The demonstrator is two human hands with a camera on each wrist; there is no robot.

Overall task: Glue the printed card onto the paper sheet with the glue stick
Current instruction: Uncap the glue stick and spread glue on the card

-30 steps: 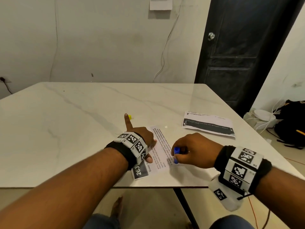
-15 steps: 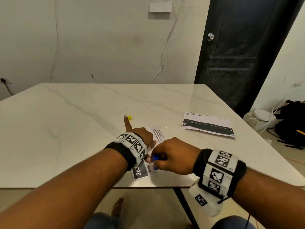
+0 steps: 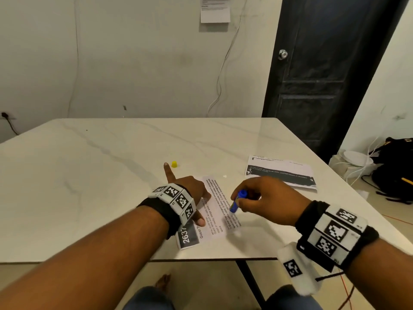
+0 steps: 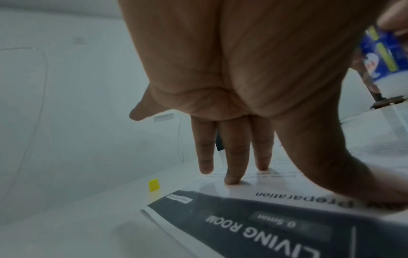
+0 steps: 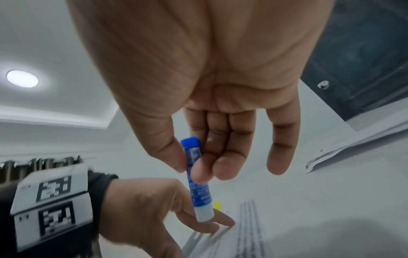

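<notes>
The printed card (image 3: pixel 215 211), white with a dark "2637" band, lies near the table's front edge. My left hand (image 3: pixel 196 195) presses it flat with straight fingers (image 4: pixel 232 174) and thumb, the index finger pointing away. My right hand (image 3: pixel 243 201) pinches a blue glue stick (image 3: pixel 236 202) between thumb and fingertips. The stick (image 5: pixel 197 179) is tilted, its white end (image 5: pixel 204 214) pointing down over the card's right half. Whether that end touches the card I cannot tell. A paper sheet (image 3: pixel 281 173) with a dark band lies to the right, beyond my right hand.
A small yellow cap (image 3: pixel 174 164) stands on the marble table (image 3: pixel 89 175) just past my left index finger. A dark door (image 3: pixel 324 74) is behind the table's right corner. Bags and cables (image 3: pixel 391 166) lie on the floor at the right.
My right hand swept the glue stick left across the card to beside my left hand, then moved back right and rose. My left hand stayed pressing the card.
</notes>
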